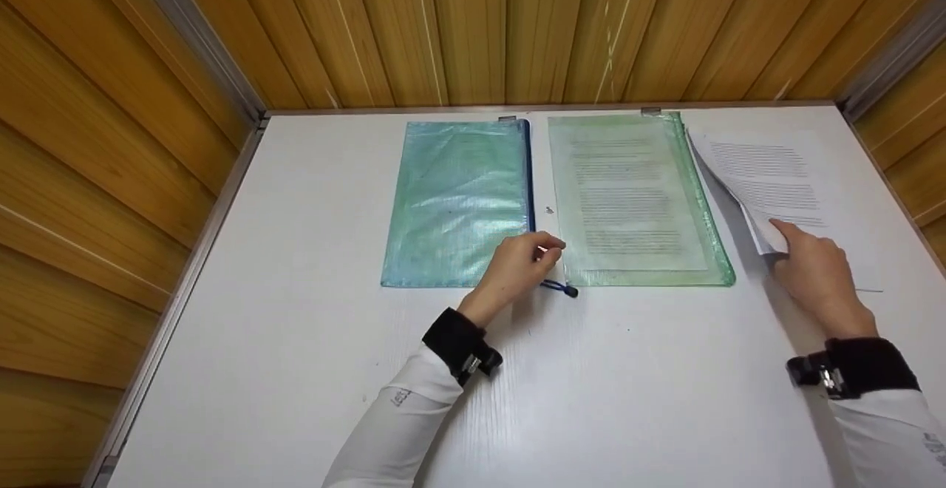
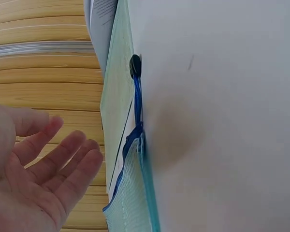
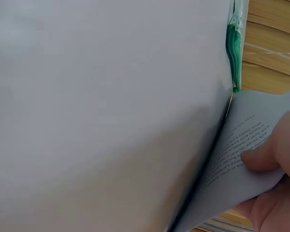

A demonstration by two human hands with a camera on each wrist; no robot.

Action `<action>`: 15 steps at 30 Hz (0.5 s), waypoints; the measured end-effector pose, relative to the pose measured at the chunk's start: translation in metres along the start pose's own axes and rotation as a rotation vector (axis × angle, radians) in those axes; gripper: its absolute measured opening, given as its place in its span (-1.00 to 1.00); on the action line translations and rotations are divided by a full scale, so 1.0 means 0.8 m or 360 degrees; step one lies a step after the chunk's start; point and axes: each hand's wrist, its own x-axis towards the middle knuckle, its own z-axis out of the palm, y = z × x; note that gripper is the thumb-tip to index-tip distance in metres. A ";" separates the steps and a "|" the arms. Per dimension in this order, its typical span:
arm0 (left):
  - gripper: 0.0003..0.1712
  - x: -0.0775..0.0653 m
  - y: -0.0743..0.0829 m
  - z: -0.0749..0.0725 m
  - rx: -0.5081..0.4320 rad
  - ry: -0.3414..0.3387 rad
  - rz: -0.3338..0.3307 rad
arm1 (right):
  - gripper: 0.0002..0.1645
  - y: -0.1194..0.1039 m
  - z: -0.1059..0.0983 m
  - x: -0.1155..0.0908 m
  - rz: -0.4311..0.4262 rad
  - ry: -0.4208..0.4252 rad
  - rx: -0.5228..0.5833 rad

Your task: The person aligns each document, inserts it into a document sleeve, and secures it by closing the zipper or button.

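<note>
The right hand pinches the lower left edge of printed paper, lifting that side off the table. In the right wrist view, its thumb lies on the printed face of the curled paper. The left hand hovers with loosely bent fingers and holds nothing, between a blue-green zip pouch and a pale green zip pouch. Printed text shows through the pale green pouch. Beside the left hand, the blue zip's cord pull has a dark end, also visible in the left wrist view.
Both pouches lie flat on the white table, near its back edge. Wood-patterned panels stand behind and at both sides. A metal strip runs along the table's left edge.
</note>
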 end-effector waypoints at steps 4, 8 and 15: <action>-0.71 0.002 0.005 0.012 -0.0131 -0.0084 -0.0008 | -0.22 -0.020 -0.001 -0.007 0.0000 0.0255 0.0035; -0.65 0.004 0.014 0.026 -0.0316 -0.0159 -0.0070 | -0.24 -0.047 -0.001 -0.013 -0.0046 0.0493 0.0093; -0.54 0.016 0.035 0.049 -0.0564 -0.0254 -0.0222 | -0.18 -0.095 0.011 -0.029 -0.0172 0.0558 0.0221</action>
